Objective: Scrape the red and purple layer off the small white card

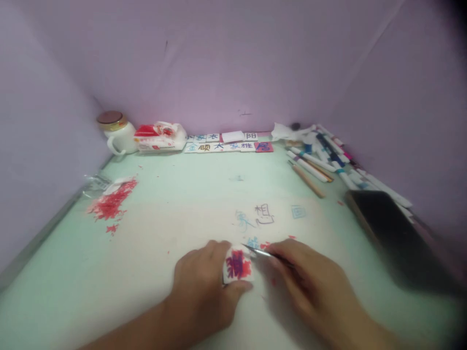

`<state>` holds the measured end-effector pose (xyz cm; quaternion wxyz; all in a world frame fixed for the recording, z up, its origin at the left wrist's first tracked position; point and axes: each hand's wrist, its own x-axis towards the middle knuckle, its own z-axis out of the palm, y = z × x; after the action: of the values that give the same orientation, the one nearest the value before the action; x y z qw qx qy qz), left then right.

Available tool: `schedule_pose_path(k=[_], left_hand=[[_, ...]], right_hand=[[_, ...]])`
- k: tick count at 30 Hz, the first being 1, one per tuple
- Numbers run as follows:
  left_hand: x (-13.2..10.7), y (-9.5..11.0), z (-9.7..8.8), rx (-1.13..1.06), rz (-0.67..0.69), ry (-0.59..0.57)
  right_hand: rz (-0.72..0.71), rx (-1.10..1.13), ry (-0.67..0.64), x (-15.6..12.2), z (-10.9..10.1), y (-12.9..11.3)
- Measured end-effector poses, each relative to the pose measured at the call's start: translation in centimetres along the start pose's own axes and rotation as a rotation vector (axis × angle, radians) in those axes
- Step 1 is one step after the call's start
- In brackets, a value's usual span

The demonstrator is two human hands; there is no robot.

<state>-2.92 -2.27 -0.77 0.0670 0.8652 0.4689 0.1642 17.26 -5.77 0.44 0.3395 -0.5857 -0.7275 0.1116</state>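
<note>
Left hand [202, 279] clamped on one block [238, 265]; right hand [314, 274] clamped on one pointed tool [257, 251]

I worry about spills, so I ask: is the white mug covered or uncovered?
Covered: a brown-topped lid sits on the white mug, which stands upright.

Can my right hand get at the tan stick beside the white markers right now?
Probably yes: nothing bulky shows between your right hand and the tan stick. The hand does hold a thin metal tool, though, which likely needs setting down first.
</note>
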Motion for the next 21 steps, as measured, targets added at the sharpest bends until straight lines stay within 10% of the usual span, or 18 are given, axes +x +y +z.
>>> schedule_pose_path(k=[11,21], left_hand=[[0.6,-1.0,-1.2,-0.136,-0.012,-0.162],[0.7,-0.9,-1.0,-0.19,0.057,-0.084]], right_hand=[[-0.044,-0.159,0.109,-1.1,1.9,1.0],[-0.059,-0.197,0.155,-0.6,2.3,0.3]])
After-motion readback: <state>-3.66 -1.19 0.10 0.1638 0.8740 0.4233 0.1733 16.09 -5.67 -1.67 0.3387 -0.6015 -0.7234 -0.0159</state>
